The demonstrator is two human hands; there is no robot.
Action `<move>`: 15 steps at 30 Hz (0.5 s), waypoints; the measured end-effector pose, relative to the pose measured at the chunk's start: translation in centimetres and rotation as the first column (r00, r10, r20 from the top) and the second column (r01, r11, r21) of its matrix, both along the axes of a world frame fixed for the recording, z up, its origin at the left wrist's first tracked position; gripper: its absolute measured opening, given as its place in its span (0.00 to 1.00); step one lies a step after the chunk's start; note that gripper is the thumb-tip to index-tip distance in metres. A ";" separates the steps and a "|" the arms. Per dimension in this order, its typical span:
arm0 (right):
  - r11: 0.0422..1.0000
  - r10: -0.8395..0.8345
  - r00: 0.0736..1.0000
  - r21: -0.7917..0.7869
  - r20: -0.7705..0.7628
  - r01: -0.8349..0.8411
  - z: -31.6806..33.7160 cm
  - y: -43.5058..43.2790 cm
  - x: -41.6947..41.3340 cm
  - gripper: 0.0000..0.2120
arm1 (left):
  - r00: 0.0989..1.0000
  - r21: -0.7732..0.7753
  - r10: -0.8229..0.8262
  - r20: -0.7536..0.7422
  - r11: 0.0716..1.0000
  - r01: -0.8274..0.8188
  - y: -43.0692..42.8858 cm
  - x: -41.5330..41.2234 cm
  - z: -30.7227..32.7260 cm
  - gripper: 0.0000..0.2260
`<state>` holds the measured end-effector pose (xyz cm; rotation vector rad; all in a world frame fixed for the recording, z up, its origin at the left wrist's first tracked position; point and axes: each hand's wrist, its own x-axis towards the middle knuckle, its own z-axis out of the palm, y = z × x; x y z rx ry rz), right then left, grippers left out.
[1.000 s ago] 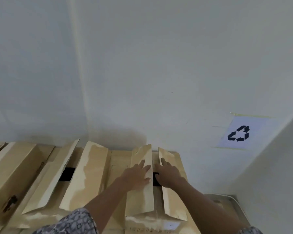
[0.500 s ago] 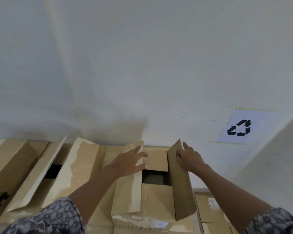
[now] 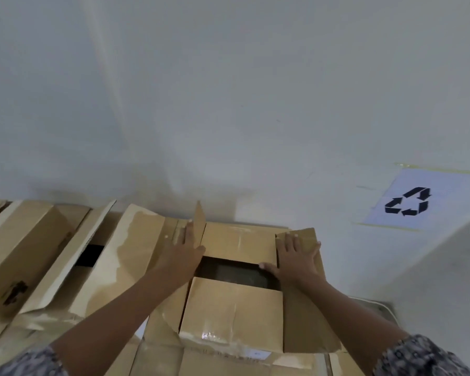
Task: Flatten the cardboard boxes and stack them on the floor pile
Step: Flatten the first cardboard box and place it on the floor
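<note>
**Both side flaps pushed wider apart**

Since half a second ago, both hands have spread the flaps outward. Left of centre, an open neighbouring box (image 3: 52, 253) crowds the edge. Left hand (image 3: 186, 253) presses flat, fingers open, on the left flap (image 3: 200, 226). The cardboard box (image 3: 234, 308) gapes dark. Right hand (image 3: 296, 256) lies open-palmed on the right flap (image 3: 307, 316). A recycling sign (image 3: 410, 202) hangs on the white wall (image 3: 228, 90).

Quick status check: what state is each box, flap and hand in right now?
Right box: top open, dark gap between its inner flaps.
Left flap: upright, left hand flat on it.
Right flap: folded outward, right hand flat on it.
Middle box: flaps partly open.
Left box: unflattened.
</note>
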<state>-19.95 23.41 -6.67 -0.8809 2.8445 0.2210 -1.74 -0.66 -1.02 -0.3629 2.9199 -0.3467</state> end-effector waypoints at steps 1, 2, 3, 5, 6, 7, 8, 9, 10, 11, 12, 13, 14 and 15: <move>0.999 0.037 0.999 0.037 0.000 -0.037 -0.2 -0.3 0.0 0.49 | 0.998 -0.030 0.057 -0.041 0.998 -0.059 0.1 0.3 -0.3 0.17; 0.995 0.066 0.998 0.081 -0.003 -0.066 -0.4 -0.5 -0.1 0.50 | 0.990 -0.036 0.105 -0.098 0.993 -0.109 0.5 0.7 -0.3 0.19; 0.990 0.085 0.996 0.116 -0.010 -0.084 -0.5 -0.7 -0.1 0.49 | 0.987 -0.047 0.105 -0.123 0.993 -0.111 0.8 1.0 -0.3 0.21; 0.989 0.095 0.995 0.115 -0.021 -0.092 -0.5 -1.1 -0.4 0.42 | 1.000 -0.091 0.021 -0.019 0.996 -0.022 1.4 1.8 -1.6 0.19; 0.992 0.092 0.996 0.087 -0.019 -0.090 -0.2 -1.2 -0.6 0.38 | 1.000 -0.088 -0.025 0.002 0.996 0.025 1.6 2.2 -2.2 0.17; 0.994 0.092 0.996 0.055 -0.016 -0.091 0.2 -1.2 -0.9 0.34 | 0.999 -0.077 -0.050 -0.007 0.996 0.049 1.7 2.5 -2.5 0.16; 0.995 0.095 0.995 0.025 -0.017 -0.095 0.7 -1.1 -1.3 0.30 | 0.999 -0.037 -0.046 -0.011 0.998 0.045 1.8 2.8 -2.4 0.16; 0.995 0.098 0.995 -0.002 -0.025 -0.098 1.1 -1.0 -1.8 0.27 | 0.999 0.013 -0.047 0.012 0.999 0.047 1.8 3.0 -2.6 0.15; 0.995 0.092 0.995 -0.028 -0.036 -0.093 1.6 -0.9 -2.2 0.24 | 0.999 0.087 -0.024 0.031 0.996 0.021 1.7 2.9 -2.3 0.15; 0.996 0.067 0.997 -0.049 -0.043 -0.070 2.0 -0.8 -2.6 0.22 | 0.998 0.163 0.018 0.054 0.986 -0.027 1.4 2.7 -2.0 0.16; 0.997 0.026 0.999 -0.068 -0.039 -0.029 2.5 -0.8 -3.0 0.22 | 0.996 0.245 0.069 0.057 0.966 -0.081 1.1 2.6 -1.4 0.19; 0.996 -0.025 1.000 -0.084 -0.016 0.024 2.9 -0.8 -3.5 0.23 | 0.992 0.329 0.118 0.036 0.936 -0.123 1.0 2.5 -0.6 0.21; 0.992 -0.074 0.997 -0.101 0.024 0.076 3.2 -0.9 -3.8 0.23 | 0.987 0.398 0.158 0.016 0.905 -0.151 0.9 2.7 -0.2 0.21; 0.985 -0.111 0.991 -0.125 0.074 0.119 3.6 -1.1 -4.0 0.23 | 0.982 0.440 0.189 -0.008 0.882 -0.166 0.8 2.9 0.2 0.20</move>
